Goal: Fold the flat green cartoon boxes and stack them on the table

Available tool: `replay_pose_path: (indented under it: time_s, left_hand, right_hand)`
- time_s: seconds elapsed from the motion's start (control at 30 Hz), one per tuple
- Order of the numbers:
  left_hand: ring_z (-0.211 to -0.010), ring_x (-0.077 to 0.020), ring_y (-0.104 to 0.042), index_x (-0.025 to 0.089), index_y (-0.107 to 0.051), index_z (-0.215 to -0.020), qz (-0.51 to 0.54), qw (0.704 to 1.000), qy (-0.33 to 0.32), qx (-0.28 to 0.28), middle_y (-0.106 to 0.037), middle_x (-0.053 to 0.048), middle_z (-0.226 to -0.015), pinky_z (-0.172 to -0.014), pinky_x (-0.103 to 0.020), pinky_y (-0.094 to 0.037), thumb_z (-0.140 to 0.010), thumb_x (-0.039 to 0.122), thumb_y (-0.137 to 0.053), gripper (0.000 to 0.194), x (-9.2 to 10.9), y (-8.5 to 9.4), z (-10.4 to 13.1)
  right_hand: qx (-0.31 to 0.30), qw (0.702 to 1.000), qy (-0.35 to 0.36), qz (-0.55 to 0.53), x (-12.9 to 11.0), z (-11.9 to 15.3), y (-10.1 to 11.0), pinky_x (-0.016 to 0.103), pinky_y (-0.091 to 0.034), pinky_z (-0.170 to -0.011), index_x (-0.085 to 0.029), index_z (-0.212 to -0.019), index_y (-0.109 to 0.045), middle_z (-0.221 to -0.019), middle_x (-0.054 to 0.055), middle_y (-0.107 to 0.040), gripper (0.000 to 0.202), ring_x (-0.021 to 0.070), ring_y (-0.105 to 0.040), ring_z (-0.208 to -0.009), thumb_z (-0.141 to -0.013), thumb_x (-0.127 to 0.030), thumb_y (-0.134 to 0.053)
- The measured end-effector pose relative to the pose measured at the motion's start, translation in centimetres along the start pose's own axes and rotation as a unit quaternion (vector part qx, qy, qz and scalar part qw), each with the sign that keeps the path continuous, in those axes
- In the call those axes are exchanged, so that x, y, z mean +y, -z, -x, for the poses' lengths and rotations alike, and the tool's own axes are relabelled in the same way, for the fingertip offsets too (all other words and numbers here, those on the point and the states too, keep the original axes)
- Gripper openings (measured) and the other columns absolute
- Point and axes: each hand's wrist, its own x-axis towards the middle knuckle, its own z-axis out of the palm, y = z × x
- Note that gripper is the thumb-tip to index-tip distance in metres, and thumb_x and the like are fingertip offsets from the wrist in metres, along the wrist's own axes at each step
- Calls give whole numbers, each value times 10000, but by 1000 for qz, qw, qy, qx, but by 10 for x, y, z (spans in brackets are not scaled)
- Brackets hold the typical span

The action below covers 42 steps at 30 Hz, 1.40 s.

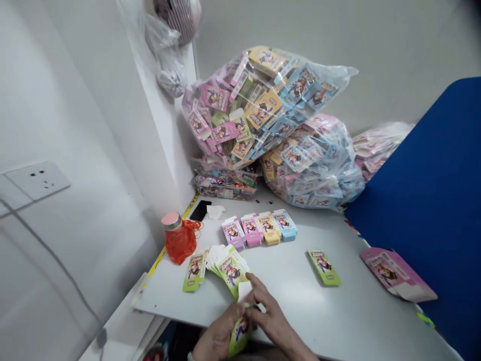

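Note:
At the table's near edge, a green cartoon-printed card box [240,337] is between my hands, its white flap sticking up. My left hand [217,333] is closed around its lower left side. The fingers of my right hand [268,313] are bent onto its upper end by the flap. Just beyond lies a fanned stack of flat green boxes [230,268], with one more flat green box [194,271] to its left. Another green box [323,268] lies alone to the right.
Purple, pink, yellow and blue box stacks [268,229] stand in a row mid-table. Behind are large clear bags of boxes [259,108]. A red-wrapped jar [180,243] and a phone [200,210] are at left. A pink carton [398,275] leans near the blue partition [424,200].

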Motion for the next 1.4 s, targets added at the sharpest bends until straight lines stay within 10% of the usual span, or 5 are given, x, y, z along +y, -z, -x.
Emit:
replay_pose_path:
  time_s: [0.23,0.47,0.77,1.17,1.4]
  left_hand:
    - [-655,-176,-621,135,-692,-845,-189,950,-156,195,-710,-70,-779,-613,-277,-486,-573,550,-872,527,6,5,-5]
    - [-814,-232,-688,149,-664,-1031,-138,973,-107,151,-738,-101,-932,-734,-325,-532,-659,430,-849,501,5,-10,-1]
    - [-808,-165,-664,213,-588,-1129,-168,927,-217,255,-693,2,-894,-758,-295,-525,-610,277,-849,584,-12,-3,-7]
    - [-556,-72,-472,172,-494,-764,-277,959,47,43,-527,74,-629,-553,-200,-366,-641,358,-836,407,6,2,7]
    - [-738,-132,-627,227,-511,-1079,-197,975,-38,93,-664,18,-885,-700,-271,-499,-639,293,-855,562,-13,10,6]
  right_hand:
    - [44,965,-85,-245,2,0,-8,417,-458,-976,-209,-1047,-724,-1151,104,-708,488,301,-626,-1102,-659,-501,-781]
    - [152,935,-155,-281,14,1,-8,251,-376,-563,-171,-663,-584,-583,-29,-561,289,122,-467,-560,-652,-413,-742]
    - [153,940,-183,-246,10,13,8,287,-445,-654,-211,-1099,-670,-714,-35,-592,499,145,-521,-670,-634,-367,-764]
    - [-4,929,-249,-275,20,36,29,252,-448,-617,-193,-704,-603,-659,-38,-601,214,119,-527,-610,-613,-263,-783]
    - [20,967,-155,-199,22,37,31,329,-514,-741,-247,-961,-658,-848,2,-657,316,187,-626,-786,-668,-283,-770]
